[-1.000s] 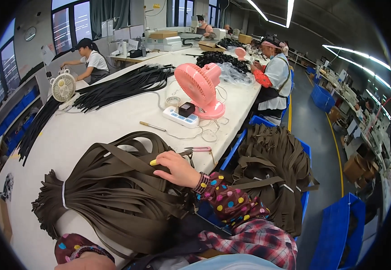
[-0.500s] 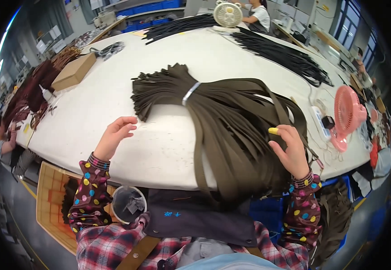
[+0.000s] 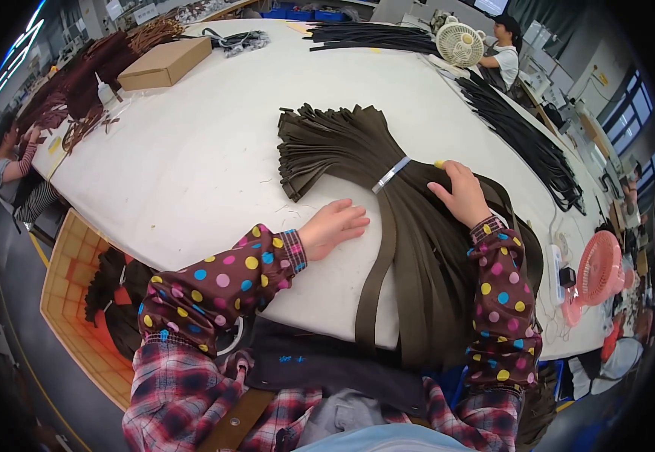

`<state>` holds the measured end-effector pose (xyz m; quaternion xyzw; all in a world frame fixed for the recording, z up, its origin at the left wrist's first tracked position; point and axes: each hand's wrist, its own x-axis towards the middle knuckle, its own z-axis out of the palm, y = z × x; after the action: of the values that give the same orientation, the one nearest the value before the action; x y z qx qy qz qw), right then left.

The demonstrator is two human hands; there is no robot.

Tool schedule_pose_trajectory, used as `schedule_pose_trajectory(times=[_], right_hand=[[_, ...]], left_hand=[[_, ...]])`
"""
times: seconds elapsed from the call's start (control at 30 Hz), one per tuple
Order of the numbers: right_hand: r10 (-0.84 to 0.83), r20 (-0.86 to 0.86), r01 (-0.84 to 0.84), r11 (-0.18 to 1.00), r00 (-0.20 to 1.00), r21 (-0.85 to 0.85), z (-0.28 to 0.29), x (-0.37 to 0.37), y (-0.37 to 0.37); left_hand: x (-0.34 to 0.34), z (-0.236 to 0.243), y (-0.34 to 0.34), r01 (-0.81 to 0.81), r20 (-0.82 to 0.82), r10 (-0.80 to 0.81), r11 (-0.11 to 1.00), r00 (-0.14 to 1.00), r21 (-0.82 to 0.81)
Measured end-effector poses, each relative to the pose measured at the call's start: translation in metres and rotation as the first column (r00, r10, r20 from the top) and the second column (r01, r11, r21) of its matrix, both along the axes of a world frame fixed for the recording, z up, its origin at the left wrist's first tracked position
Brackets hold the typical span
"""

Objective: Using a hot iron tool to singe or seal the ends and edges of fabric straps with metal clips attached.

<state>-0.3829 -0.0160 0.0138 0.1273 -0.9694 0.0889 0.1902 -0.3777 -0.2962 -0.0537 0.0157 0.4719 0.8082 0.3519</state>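
A large bundle of dark olive-brown straps (image 3: 429, 252) lies on the white table, cinched by a pale shiny band (image 3: 391, 174). Its short gathered ends fan out at the far left, while the long strands loop toward the table's near edge. My right hand (image 3: 463, 196) rests over the straps just right of the band, thumb and fingers apart, with a yellow cover on one fingertip. Left of the strands, my left hand (image 3: 333, 230) hovers over or lightly touches the tabletop, fingers stretched out and nothing in them.
Black strap bundles (image 3: 527, 135) lie at the far right. A pink fan (image 3: 599, 267) stands at the right edge, a cream fan (image 3: 459, 44) at the back near a co-worker. A cardboard box (image 3: 165, 63) sits far left; an orange-lined crate (image 3: 79, 301) holds dark bundles below.
Both hands have moved forward, the left one also rightward toward the strands. My right hand has come up beside the band. The view has shifted, so the bundle appears further right.
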Motion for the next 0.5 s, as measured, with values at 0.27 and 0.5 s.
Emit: schedule_pose_trajectory(times=[0.27, 0.5], right_hand=[[0.002, -0.013, -0.001, 0.999, 1.0, 0.039, -0.023, -0.046, 0.0], [-0.013, 0.307, -0.005, 0.998, 0.952, 0.058, -0.024, -0.064, -0.02]], left_hand=[[-0.052, -0.003, -0.046, -0.372, -0.282, 0.333, 0.923, 0.9, -0.1], [-0.044, 0.0, -0.001, -0.04, -0.153, 0.004, 0.971, 0.988, -0.235]])
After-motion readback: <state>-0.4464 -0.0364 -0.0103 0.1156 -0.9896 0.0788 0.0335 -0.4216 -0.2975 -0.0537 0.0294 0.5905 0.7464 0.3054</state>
